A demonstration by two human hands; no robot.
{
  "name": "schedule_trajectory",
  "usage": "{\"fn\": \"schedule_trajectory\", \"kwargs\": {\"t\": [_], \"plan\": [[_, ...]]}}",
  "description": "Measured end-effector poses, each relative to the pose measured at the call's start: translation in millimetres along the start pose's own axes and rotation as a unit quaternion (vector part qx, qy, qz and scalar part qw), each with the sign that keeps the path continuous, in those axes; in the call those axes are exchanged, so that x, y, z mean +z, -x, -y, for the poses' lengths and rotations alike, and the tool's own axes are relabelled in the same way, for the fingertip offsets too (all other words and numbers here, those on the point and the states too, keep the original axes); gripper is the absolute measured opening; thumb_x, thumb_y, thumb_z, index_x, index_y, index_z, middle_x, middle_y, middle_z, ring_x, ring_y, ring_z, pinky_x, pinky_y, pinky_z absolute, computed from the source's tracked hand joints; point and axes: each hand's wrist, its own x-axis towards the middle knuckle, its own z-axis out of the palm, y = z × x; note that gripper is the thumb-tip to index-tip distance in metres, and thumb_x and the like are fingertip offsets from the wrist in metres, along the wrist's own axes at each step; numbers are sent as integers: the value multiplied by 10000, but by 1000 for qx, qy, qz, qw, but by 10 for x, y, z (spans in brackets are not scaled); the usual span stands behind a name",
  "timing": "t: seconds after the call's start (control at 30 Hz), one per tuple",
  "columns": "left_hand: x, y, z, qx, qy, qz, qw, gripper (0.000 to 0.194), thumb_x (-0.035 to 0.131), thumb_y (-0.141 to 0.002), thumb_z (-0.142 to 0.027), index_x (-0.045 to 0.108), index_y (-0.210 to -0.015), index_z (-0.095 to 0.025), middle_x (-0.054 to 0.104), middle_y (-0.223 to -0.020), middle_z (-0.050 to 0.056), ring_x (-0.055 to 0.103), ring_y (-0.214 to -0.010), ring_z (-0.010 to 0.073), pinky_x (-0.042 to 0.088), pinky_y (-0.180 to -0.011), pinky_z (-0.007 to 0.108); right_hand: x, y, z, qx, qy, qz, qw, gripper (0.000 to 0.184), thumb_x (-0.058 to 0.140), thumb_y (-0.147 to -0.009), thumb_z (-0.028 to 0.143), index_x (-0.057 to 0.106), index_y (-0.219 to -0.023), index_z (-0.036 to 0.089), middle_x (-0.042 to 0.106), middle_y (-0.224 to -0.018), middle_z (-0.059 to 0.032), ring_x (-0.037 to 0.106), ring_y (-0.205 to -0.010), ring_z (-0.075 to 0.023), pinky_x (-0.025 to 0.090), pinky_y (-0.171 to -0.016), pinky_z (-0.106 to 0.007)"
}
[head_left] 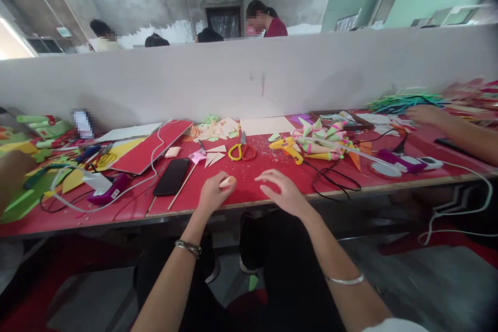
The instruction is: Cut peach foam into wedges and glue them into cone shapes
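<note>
Over the front edge of the red table point(259, 163), my left hand point(213, 193) is closed around a small cream-coloured piece point(225, 182), which looks like rolled paper. To its right hovers my right hand point(283, 194), its fingers bent and apart, holding nothing. Just beyond both hands lie scissors point(241, 149) with one yellow and one red handle loop. A yellow glue gun point(288, 149) rests past my right hand. Cut cream paper triangles point(213, 157), a thin wooden stick point(182, 187) and a black phone point(171, 177) are near my left hand.
A pile of pink, green and yellow paper cones point(322, 140) lies behind the glue gun's black cable point(338, 181). Purple power strips point(402, 161) stand at both sides. A white partition point(194, 78) closes off the back. Other people's arms point(459, 127) reach in left and right.
</note>
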Motion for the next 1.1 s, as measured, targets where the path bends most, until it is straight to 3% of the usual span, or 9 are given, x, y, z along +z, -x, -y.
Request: {"fn": "schedule_trajectory", "kwargs": {"t": [0.1,0.2,0.33,0.53,0.8,1.0,1.1], "plan": [[24,-10,154,-34,8,-5,999,228,503,-742,-387,494,-826,-175,520,-652,-20,483,-584,127,310,-534,210,-39,19,-116,14,-46,-31,998,277,457,-827,266,521,-1092,221,532,-972,-52,538,-902,-160,437,-849,-338],[96,-40,178,-25,33,16,999,200,553,-694,-333,487,-790,-171,535,-692,-9,500,-633,137,340,-565,218,72,-10,-64,-9,-64,-26,998,350,469,-819,244,463,-1168,224,504,-1028,-58,526,-923,-152,438,-855,-327],[157,-71,26,5,78,42,996,163,564,-660,-245,478,-773,-166,521,-675,-33,477,-610,109,347,-559,197,241,-108,99,-50,-27,5,998,314,496,-799,225,502,-1112,214,474,-1068,-67,478,-1026,-169,389,-918,-340],[56,-21,-155,-8,102,36,994,184,548,-693,-311,444,-697,-159,423,-581,-70,395,-532,78,302,-495,177,266,-118,167,-80,-8,12,997,298,498,-784,196,504,-1081,214,467,-1060,-66,469,-1030,-170,395,-907,-333],[-82,57,-422,28,78,139,987,183,611,-655,-229,539,-809,-161,539,-604,-42,497,-550,106,321,-500,183,222,-32,329,-70,56,84,992,213,568,-728,253,577,-918,159,425,-1182,-115,419,-1093,-231,386,-920,-377],[-121,143,-723,51,16,179,982,120,585,-674,-196,545,-784,-174,551,-612,-17,500,-542,130,281,-482,204,139,121,360,-62,68,140,986,413,575,-686,208,519,-1089,139,353,-1311,-146,302,-1223,-253,289,-1010,-401],[-97,217,-800,46,3,193,980,103,580,-670,-180,541,-765,-180,566,-630,-13,514,-550,132,288,-483,201,112,203,345,-57,48,161,984,447,567,-689,207,492,-1125,145,357,-1316,-144,315,-1221,-244,289,-1010,-386]]}}
